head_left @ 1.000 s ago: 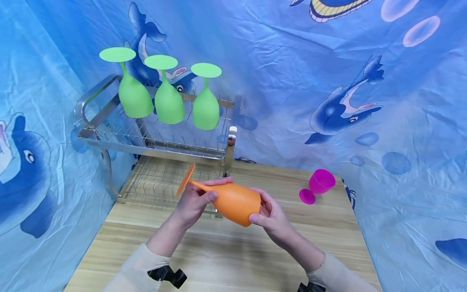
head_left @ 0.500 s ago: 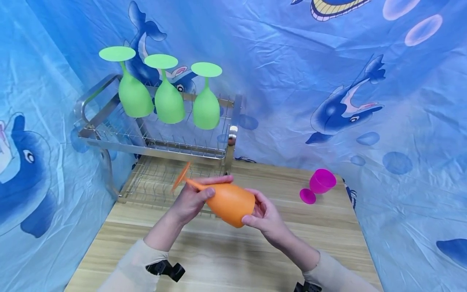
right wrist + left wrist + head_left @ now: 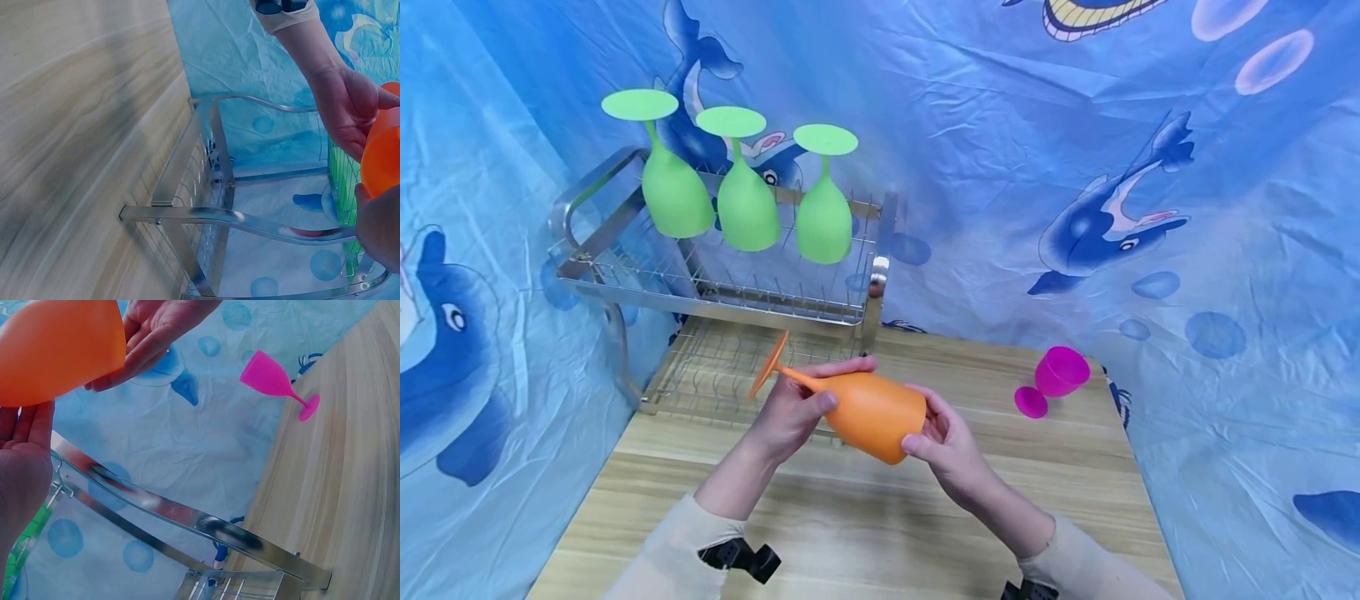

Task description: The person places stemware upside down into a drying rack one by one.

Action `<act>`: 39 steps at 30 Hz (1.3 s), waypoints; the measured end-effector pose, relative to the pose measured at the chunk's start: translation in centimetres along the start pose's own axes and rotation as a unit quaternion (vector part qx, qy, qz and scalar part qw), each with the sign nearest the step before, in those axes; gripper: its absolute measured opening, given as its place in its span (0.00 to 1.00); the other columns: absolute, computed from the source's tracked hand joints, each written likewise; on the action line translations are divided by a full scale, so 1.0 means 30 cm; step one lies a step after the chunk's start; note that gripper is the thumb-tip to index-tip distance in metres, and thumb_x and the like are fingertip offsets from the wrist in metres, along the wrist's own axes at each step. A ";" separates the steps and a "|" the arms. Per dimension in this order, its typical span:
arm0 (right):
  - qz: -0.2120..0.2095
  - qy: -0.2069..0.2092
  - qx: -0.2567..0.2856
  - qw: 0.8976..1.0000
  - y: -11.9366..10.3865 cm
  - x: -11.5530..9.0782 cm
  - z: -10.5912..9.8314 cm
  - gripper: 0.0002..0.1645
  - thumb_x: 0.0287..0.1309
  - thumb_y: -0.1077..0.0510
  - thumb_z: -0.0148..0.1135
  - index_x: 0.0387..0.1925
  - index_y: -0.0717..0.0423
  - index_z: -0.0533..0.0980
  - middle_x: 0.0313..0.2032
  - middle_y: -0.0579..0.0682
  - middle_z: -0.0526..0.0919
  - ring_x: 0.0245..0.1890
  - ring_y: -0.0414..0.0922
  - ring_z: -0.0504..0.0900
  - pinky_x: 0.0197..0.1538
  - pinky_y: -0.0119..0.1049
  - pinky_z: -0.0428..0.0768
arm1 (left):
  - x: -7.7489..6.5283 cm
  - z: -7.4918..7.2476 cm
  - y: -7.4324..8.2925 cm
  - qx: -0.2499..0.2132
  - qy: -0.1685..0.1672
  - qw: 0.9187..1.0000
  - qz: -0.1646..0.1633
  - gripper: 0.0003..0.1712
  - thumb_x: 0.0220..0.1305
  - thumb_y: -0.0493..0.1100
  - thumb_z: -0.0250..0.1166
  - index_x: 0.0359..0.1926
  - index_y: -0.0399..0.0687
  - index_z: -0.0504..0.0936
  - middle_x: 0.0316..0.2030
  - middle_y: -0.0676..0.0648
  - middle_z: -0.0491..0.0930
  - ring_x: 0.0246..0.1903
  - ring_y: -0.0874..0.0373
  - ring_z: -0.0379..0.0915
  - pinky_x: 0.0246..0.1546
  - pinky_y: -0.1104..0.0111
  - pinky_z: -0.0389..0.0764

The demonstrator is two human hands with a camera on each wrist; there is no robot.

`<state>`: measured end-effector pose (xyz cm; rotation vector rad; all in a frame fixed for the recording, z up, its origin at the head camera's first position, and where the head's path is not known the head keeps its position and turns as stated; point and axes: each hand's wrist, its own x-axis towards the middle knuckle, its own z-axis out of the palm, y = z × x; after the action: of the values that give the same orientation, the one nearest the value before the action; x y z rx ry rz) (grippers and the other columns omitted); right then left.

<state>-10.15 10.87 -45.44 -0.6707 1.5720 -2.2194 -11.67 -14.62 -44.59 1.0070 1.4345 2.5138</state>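
The orange, matte, plastic-looking stemmed goblet (image 3: 872,412) was held on its side above the pale wood-grain counter (image 3: 820,533), near the two-tier silvery metal wire rack (image 3: 722,312), foot toward the left and mouth toward the right. Left hand (image 3: 793,417): holding the stem end of the bowl, thumb on the near side, fingers along the far side. Right hand (image 3: 951,446): fingers and thumb pinching the rim; how far any finger reached inside could not be told. Handling estimate: light, the wall thin but fairly stiff, perhaps flexing a little if squeezed at the rim; breakage unlikely, smooth surface possibly slippery when wet. Best hold judged to be the lower bowl, where the taper offered a seat; the thin stem alone would probably have let the wider bowl swing
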 end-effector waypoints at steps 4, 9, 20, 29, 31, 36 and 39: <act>-0.005 -0.001 0.008 1.000 -0.002 0.000 0.002 0.37 0.68 0.59 0.72 0.72 0.64 0.67 0.61 0.52 0.79 0.58 0.44 0.82 0.62 0.36 0.85 | -0.001 0.003 0.001 -0.010 0.010 1.000 0.011 0.22 0.76 0.46 0.68 0.68 0.50 0.84 0.65 0.48 0.84 0.69 0.54 0.76 0.69 0.66 0.77; -0.004 -0.004 0.021 1.000 -0.002 -0.001 0.005 0.34 0.69 0.60 0.70 0.72 0.60 0.68 0.61 0.51 0.79 0.58 0.43 0.83 0.62 0.37 0.85 | -0.001 0.011 0.010 0.028 0.031 0.999 -0.003 0.22 0.77 0.49 0.67 0.67 0.51 0.85 0.64 0.49 0.85 0.68 0.54 0.78 0.68 0.64 0.79; 0.014 -0.031 0.031 0.999 -0.009 -0.014 0.004 0.33 0.73 0.58 0.69 0.73 0.58 0.68 0.63 0.51 0.78 0.60 0.43 0.82 0.64 0.37 0.84 | 0.001 0.019 0.030 0.073 0.055 0.996 -0.010 0.19 0.76 0.51 0.67 0.62 0.53 0.89 0.60 0.49 0.87 0.65 0.52 0.80 0.65 0.64 0.82; 0.019 -0.060 0.047 0.997 -0.018 -0.027 0.008 0.35 0.73 0.56 0.69 0.74 0.57 0.67 0.64 0.50 0.78 0.61 0.42 0.81 0.66 0.37 0.82 | 0.003 0.017 0.045 0.092 0.066 0.993 -0.022 0.18 0.75 0.53 0.67 0.59 0.55 0.91 0.57 0.48 0.89 0.65 0.52 0.81 0.65 0.62 0.82; 0.022 -0.064 0.047 0.997 -0.016 -0.029 0.009 0.35 0.74 0.56 0.69 0.75 0.59 0.66 0.65 0.51 0.77 0.61 0.43 0.81 0.66 0.37 0.82 | 0.002 0.013 0.048 0.093 0.070 0.993 -0.023 0.16 0.75 0.52 0.67 0.57 0.56 0.91 0.56 0.48 0.89 0.64 0.52 0.82 0.65 0.62 0.82; 0.025 -0.054 0.039 0.997 -0.008 -0.032 0.018 0.35 0.74 0.56 0.69 0.74 0.61 0.66 0.64 0.52 0.78 0.61 0.43 0.82 0.65 0.36 0.83 | -0.001 0.006 0.054 0.095 0.073 0.992 -0.026 0.14 0.77 0.50 0.66 0.55 0.57 0.92 0.54 0.49 0.90 0.63 0.52 0.83 0.64 0.63 0.82; 0.027 -0.046 0.034 0.998 -0.007 -0.029 0.025 0.35 0.73 0.55 0.69 0.74 0.61 0.67 0.63 0.52 0.78 0.60 0.43 0.82 0.65 0.36 0.83 | -0.001 0.006 0.059 0.094 0.078 0.992 -0.026 0.14 0.77 0.50 0.66 0.56 0.56 0.92 0.54 0.49 0.90 0.62 0.52 0.83 0.64 0.62 0.83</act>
<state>-9.03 10.80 -45.19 -0.6920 1.4463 -2.1608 -11.12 -15.47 -43.14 0.8008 1.7445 2.5075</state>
